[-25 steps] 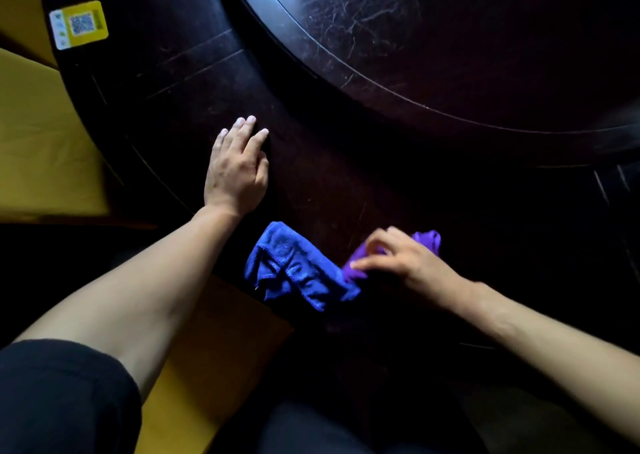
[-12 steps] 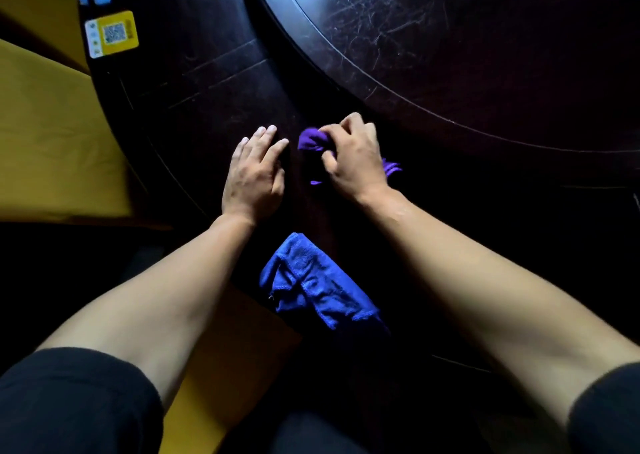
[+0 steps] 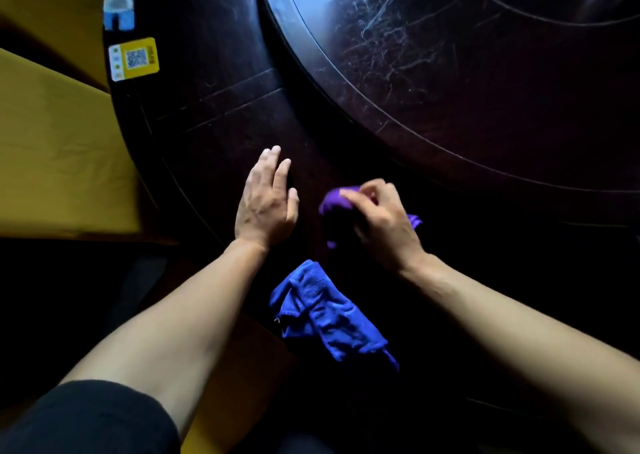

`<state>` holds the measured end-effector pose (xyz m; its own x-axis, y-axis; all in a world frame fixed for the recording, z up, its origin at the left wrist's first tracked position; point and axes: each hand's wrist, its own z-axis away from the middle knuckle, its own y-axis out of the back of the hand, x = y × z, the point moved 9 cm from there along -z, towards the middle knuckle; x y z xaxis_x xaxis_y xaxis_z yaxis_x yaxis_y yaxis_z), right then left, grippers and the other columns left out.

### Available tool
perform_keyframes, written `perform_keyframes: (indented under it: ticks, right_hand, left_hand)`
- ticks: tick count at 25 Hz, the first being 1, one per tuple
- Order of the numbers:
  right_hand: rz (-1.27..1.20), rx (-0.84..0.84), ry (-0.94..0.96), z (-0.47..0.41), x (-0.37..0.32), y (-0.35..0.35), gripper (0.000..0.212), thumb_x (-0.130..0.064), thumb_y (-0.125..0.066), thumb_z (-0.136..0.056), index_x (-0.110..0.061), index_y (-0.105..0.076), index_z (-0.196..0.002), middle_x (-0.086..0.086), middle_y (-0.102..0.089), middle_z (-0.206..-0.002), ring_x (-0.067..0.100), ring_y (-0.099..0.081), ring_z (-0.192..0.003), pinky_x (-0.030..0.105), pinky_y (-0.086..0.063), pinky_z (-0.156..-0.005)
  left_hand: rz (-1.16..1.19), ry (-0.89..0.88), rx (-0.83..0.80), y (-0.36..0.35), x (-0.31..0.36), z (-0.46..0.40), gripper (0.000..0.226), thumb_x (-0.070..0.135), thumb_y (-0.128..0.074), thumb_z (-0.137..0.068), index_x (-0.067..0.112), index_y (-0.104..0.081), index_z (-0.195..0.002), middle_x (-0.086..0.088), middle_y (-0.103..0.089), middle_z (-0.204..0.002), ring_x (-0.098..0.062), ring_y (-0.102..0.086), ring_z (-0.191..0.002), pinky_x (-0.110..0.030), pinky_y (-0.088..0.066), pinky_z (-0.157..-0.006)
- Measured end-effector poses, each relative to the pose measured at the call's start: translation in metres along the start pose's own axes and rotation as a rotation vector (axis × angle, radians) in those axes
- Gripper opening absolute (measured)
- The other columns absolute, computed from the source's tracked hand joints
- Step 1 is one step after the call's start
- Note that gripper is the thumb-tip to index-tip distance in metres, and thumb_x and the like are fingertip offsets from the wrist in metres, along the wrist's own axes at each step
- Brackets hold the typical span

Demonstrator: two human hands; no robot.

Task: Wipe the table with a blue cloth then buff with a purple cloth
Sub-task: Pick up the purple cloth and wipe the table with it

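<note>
Your right hand [image 3: 382, 223] has its fingers curled round the bunched purple cloth [image 3: 332, 204] on the dark table [image 3: 221, 114], with unbuffed surface all round it; your left hand [image 3: 265, 200] rests flat just beside it, holding nothing, and the blue cloth [image 3: 325, 315] lies discarded at the near edge

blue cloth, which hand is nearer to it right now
Left, though not by much. The left hand lies flat on the table just above the blue cloth, toward its left end. The right hand grips the purple cloth above it, to the right.
</note>
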<state>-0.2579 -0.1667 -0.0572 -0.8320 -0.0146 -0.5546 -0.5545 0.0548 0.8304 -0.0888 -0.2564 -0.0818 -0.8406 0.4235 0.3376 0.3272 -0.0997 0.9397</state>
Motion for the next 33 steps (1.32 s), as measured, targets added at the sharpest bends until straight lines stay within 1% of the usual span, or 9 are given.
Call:
perform_keyframes:
  ticks: [2,6,10,13,19,22,26,30,33]
  right_hand:
    - [0.05,0.156,-0.103,-0.051,-0.007,-0.004,0.053,0.0,-0.065,-0.078,-0.009,-0.062,-0.13,0.018,-0.059,-0.118,0.037,-0.053,-0.1,0.042,-0.047,-0.093]
    - [0.071,0.222,-0.314,-0.111,-0.026,-0.027,0.046,-0.012,-0.054,-0.086,-0.022,-0.061,-0.13,-0.004,-0.06,-0.133,0.031,-0.048,-0.108,0.04,-0.042,-0.095]
    - [0.052,0.055,0.061,-0.071,-0.035,-0.023,0.031,-0.026,-0.063,-0.084,-0.025,-0.069,-0.114,-0.008,-0.068,-0.118,0.031,-0.053,-0.105,0.044,-0.046,-0.092]
    - [-0.019,-0.081,0.348,0.015,-0.016,-0.004,0.021,-0.016,-0.064,-0.085,-0.02,-0.072,-0.104,-0.008,-0.071,-0.113,0.027,-0.058,-0.097,0.041,-0.046,-0.092]
    - [-0.113,-0.131,0.176,0.146,0.042,0.044,0.027,-0.017,-0.069,-0.085,-0.022,-0.072,-0.111,-0.011,-0.067,-0.12,0.013,-0.05,-0.1,0.034,-0.045,-0.089]
    - [-0.178,-0.036,-0.013,0.125,0.058,0.06,0.042,-0.017,-0.065,-0.08,-0.015,-0.068,-0.122,0.002,-0.066,-0.119,0.022,-0.057,-0.104,0.04,-0.046,-0.094]
    - [-0.318,0.264,-0.197,0.064,0.066,0.108,0.049,-0.007,-0.064,-0.075,-0.011,-0.067,-0.124,0.009,-0.064,-0.11,0.026,-0.062,-0.102,0.042,-0.05,-0.095]
    - [-0.378,0.495,-0.189,0.003,0.075,0.173,0.046,-0.005,-0.063,-0.078,-0.015,-0.068,-0.122,0.002,-0.071,-0.114,0.015,-0.067,-0.106,0.029,-0.051,-0.097]
    - [-0.182,0.608,-0.202,-0.046,0.113,0.222,0.042,-0.01,-0.061,-0.079,-0.013,-0.068,-0.12,0.004,-0.072,-0.117,0.02,-0.067,-0.108,0.029,-0.049,-0.098]
  left_hand:
    - [-0.009,0.048,-0.004,-0.001,-0.004,-0.001,0.059,0.023,-0.051,-0.089,-0.003,-0.046,-0.142,-0.023,-0.035,-0.157,-0.036,-0.028,-0.149,-0.052,-0.017,-0.124]
    - [-0.008,0.081,-0.003,-0.003,-0.011,-0.002,0.059,0.023,-0.05,-0.087,-0.007,-0.049,-0.138,-0.028,-0.038,-0.153,-0.041,-0.027,-0.148,-0.056,-0.017,-0.123]
    - [0.025,0.082,-0.028,0.001,-0.005,-0.001,0.057,0.02,-0.05,-0.087,-0.008,-0.05,-0.137,-0.029,-0.039,-0.152,-0.042,-0.029,-0.147,-0.056,-0.018,-0.123]
    - [0.034,0.091,-0.036,0.002,-0.004,0.0,0.056,0.02,-0.049,-0.089,-0.008,-0.049,-0.138,-0.028,-0.038,-0.153,-0.041,-0.026,-0.149,-0.055,-0.016,-0.123]
    - [-0.007,0.082,-0.045,0.004,0.001,0.001,0.065,0.026,-0.049,-0.084,-0.01,-0.047,-0.138,-0.03,-0.035,-0.153,-0.044,-0.025,-0.148,-0.055,-0.016,-0.123]
    - [-0.041,0.107,-0.033,0.01,0.006,-0.004,0.062,0.026,-0.049,-0.081,-0.009,-0.054,-0.131,-0.031,-0.044,-0.147,-0.046,-0.036,-0.141,-0.052,-0.023,-0.121]
    - [-0.022,0.174,0.127,0.039,0.027,-0.038,0.036,0.02,-0.051,-0.081,0.0,-0.063,-0.108,-0.023,-0.061,-0.119,-0.043,-0.055,-0.11,-0.053,-0.041,-0.103]
    - [0.02,-0.078,0.208,0.044,0.095,-0.096,0.034,0.015,-0.055,-0.084,0.003,-0.062,-0.115,-0.02,-0.056,-0.129,-0.039,-0.049,-0.124,-0.048,-0.035,-0.112]
    - [0.008,-0.226,0.153,0.029,0.149,-0.149,0.043,0.019,-0.048,-0.091,0.005,-0.056,-0.131,-0.018,-0.048,-0.146,-0.036,-0.037,-0.143,-0.049,-0.023,-0.12]
